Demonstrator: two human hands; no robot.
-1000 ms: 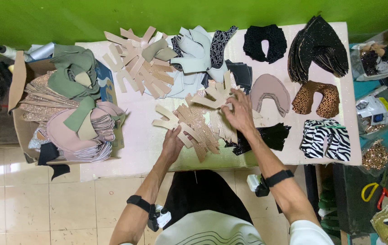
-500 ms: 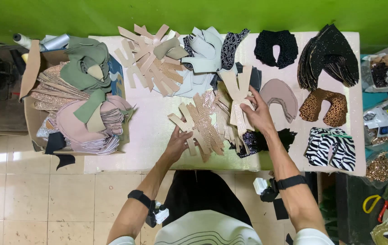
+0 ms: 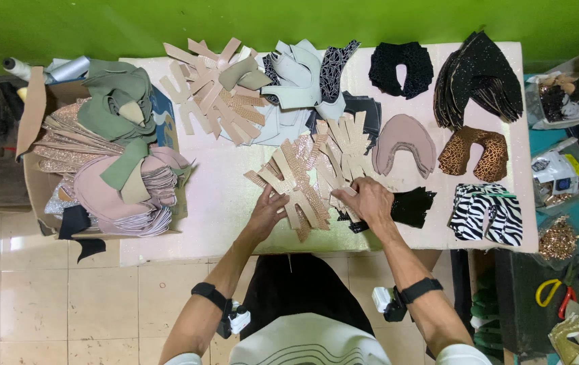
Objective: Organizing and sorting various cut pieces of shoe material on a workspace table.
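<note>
Two fans of beige textured cut-out pieces lie mid-table: one [image 3: 294, 182] under my left hand [image 3: 267, 211], another [image 3: 345, 150] just above my right hand [image 3: 369, 201]. My left hand rests flat, fingers spread, on the lower left edge of its fan. My right hand presses down on the lower ends of the right fan, fingers curled over the pieces; whether it grips one I cannot tell. Both wrists wear black bands.
On the pale table [image 3: 215, 203] lie other stacks: tan strips [image 3: 212, 91], grey pieces [image 3: 296, 81], black pieces [image 3: 401, 67], dark glittery ones [image 3: 479, 78], mauve [image 3: 404, 142], leopard [image 3: 473, 152], zebra [image 3: 487, 213]. A box of pink and green pieces [image 3: 110, 162] stands left.
My right hand has come down from the upper part of the right fan to its lower end. The beige pieces have been spread out more. My left hand stays on its fan.
</note>
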